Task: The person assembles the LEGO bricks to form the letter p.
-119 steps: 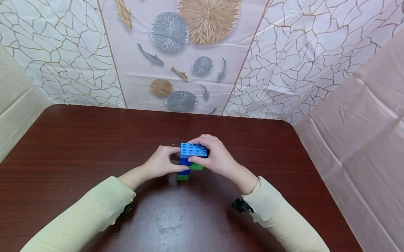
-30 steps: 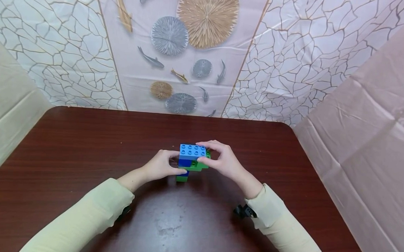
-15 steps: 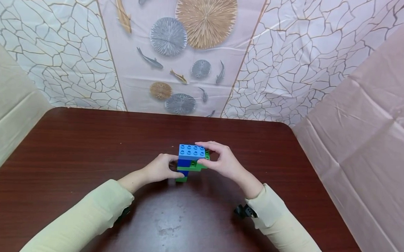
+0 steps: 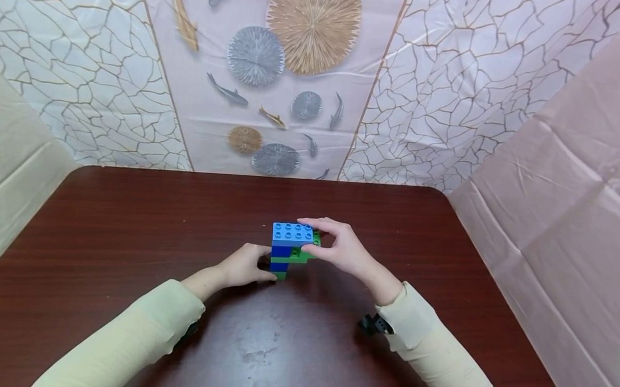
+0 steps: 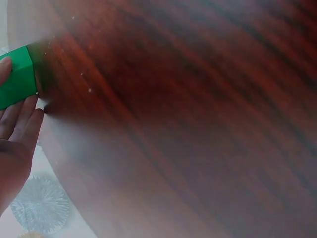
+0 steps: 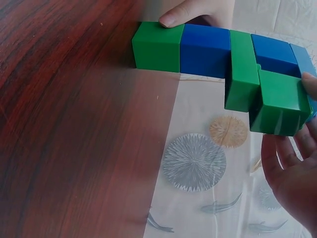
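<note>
A stack of toy building bricks stands upright on the table, topped by a light-blue studded brick (image 4: 292, 233). Under it come a dark blue brick (image 6: 275, 52), a thin green brick (image 6: 243, 74), another dark blue brick (image 6: 205, 49) and a bottom green brick (image 6: 157, 48). A separate green brick (image 6: 282, 101) juts out on the right, below the top one. My left hand (image 4: 241, 267) pinches the bottom green brick, thumb in front and fingers behind. My right hand (image 4: 341, 246) grips the upper right end of the stack, thumb in front, fingers at the back.
The dark wooden table (image 4: 134, 221) reaches back to a patterned curtain (image 4: 308, 102). Pale cloth walls stand on both sides. A black wrist device (image 4: 374, 325) sits under the right sleeve.
My left hand has slid down the stack from the upper bricks to the bottom green one. My right hand has shifted right along the top, baring the light-blue studs and the green brick.
</note>
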The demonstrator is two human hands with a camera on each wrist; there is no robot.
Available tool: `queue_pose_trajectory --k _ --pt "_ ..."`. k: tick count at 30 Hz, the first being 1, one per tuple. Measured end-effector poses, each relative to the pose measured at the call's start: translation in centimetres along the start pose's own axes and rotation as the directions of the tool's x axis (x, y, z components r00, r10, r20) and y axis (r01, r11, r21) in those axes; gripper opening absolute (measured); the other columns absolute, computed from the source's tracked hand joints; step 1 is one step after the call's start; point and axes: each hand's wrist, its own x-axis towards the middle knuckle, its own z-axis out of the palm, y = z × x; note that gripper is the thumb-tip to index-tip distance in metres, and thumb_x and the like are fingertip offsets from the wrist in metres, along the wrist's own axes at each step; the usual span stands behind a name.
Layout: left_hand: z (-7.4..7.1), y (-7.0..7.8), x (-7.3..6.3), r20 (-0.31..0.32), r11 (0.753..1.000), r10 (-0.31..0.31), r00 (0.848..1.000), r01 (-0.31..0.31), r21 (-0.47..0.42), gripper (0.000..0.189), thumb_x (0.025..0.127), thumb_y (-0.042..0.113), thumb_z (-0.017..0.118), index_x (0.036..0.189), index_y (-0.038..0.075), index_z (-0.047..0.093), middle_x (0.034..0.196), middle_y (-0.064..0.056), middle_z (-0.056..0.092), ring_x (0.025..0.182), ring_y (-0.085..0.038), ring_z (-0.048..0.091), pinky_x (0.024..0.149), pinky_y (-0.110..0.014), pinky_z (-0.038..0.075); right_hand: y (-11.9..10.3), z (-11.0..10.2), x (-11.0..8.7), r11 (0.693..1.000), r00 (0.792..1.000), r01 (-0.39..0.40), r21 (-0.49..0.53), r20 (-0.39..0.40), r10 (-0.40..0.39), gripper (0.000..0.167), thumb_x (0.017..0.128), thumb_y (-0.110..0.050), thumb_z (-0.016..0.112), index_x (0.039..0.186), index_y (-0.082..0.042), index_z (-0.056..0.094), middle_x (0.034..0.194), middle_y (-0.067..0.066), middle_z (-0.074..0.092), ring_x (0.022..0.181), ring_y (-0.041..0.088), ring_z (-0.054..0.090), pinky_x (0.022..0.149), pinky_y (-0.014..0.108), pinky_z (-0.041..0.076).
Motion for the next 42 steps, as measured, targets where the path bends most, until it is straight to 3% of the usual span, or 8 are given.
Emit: queue_pose_trajectory --k 5,11,19,24,27,30,33,42 --pt "-0.1 0.1 -0.2 -0.006 1.0 -0.008 1.0 0.008 -0.005 0.038 0.079 0.015 0.074 0.113 0.002 0.062 0.101 -0.008 0.07 0.094 -0.017 0.066 0.082 -0.033 0.054 -0.2 0.0 0.1 1.0 1.0 0.009 -0.001 0.0 -0.009 0.048 0.081 -0.013 0.073 0.127 -0.01 0.059 0.122 0.01 0.061 0.094 0.018 0.055 0.076 0.024 0.051" --pt "0.0 0.4 -0.3 0.002 1.0 0.009 1.0 -0.009 -0.019 0.038 0.081 0.02 0.073 0.113 0.002 0.062 0.101 -0.007 0.07 0.094 -0.014 0.066 0.083 -0.033 0.053 -0.1 -0.2 0.2 1.0 1.0 -0.01 0.017 -0.001 0.01 0.049 0.082 -0.012 0.072 0.129 -0.01 0.057 0.122 0.011 0.061 0.091 0.02 0.056 0.075 0.027 0.052" --pt "-0.4 1.6 -0.2 0.038 0.992 0.02 0.999 -0.015 -0.126 0.047 0.089 0.025 0.064 0.127 0.002 0.05 0.11 -0.009 0.066 0.095 -0.015 0.063 0.085 -0.032 0.052 -0.4 -1.3 1.5 0.998 0.99 0.003 0.056 -0.142 0.005 0.041 0.083 -0.01 0.07 0.122 -0.006 0.056 0.11 0.015 0.067 0.1 0.024 0.06 0.084 0.038 0.048" --pt "-0.6 2.6 -0.3 0.021 0.981 0.008 1.0 -0.004 -0.194 0.043 0.091 0.024 0.061 0.122 0.001 0.043 0.099 -0.008 0.063 0.083 -0.012 0.06 0.075 -0.026 0.051 -0.3 -2.2 2.3 0.996 0.976 -0.053 0.072 -0.206 0.066 0.039 0.084 -0.014 0.07 0.121 -0.008 0.059 0.111 0.014 0.067 0.101 0.024 0.059 0.085 0.036 0.048" --pt "-0.5 3.0 -0.4 0.0 0.966 0.013 1.0 -0.013 -0.257 0.056 0.086 0.016 0.067 0.129 0.001 0.034 0.1 -0.012 0.06 0.083 -0.014 0.063 0.074 -0.024 0.053 0.0 -2.4 2.8 0.992 0.963 -0.101 0.077 -0.242 0.117 0.038 0.084 -0.016 0.07 0.121 -0.009 0.061 0.111 0.014 0.066 0.1 0.024 0.059 0.08 0.031 0.049" --pt "-0.3 3.3 -0.4 -0.008 0.949 0.035 0.999 -0.036 -0.315 0.086 0.079 0.004 0.072 0.144 0.003 0.015 0.108 -0.017 0.057 0.084 -0.018 0.065 0.075 -0.026 0.055 0.3 -2.5 3.2 0.987 0.949 -0.136 0.086 -0.273 0.154 0.038 0.085 -0.016 0.069 0.121 -0.008 0.062 0.11 0.015 0.067 0.097 0.024 0.061 0.077 0.027 0.049" --pt "-0.1 3.6 -0.5 -0.003 0.942 0.056 0.998 -0.054 -0.331 0.103 0.076 -0.005 0.071 0.148 0.004 -0.001 0.113 -0.021 0.052 0.083 -0.02 0.066 0.074 -0.027 0.056 0.6 -2.4 3.6 0.982 0.937 -0.159 0.106 -0.297 0.184 0.036 0.085 -0.016 0.069 0.119 -0.006 0.063 0.11 0.017 0.067 0.096 0.025 0.062 0.078 0.027 0.05" --pt "0.4 4.0 -0.3 -0.005 0.957 0.054 0.999 -0.053 -0.286 0.103 0.081 -0.004 0.067 0.148 0.004 -0.01 0.122 -0.02 0.049 0.082 -0.019 0.066 0.071 -0.023 0.055 1.6 -2.1 4.2 0.969 0.915 -0.227 0.094 -0.321 0.245 0.037 0.086 -0.021 0.068 0.12 -0.007 0.063 0.113 0.014 0.067 0.102 0.025 0.063 0.085 0.036 0.052"
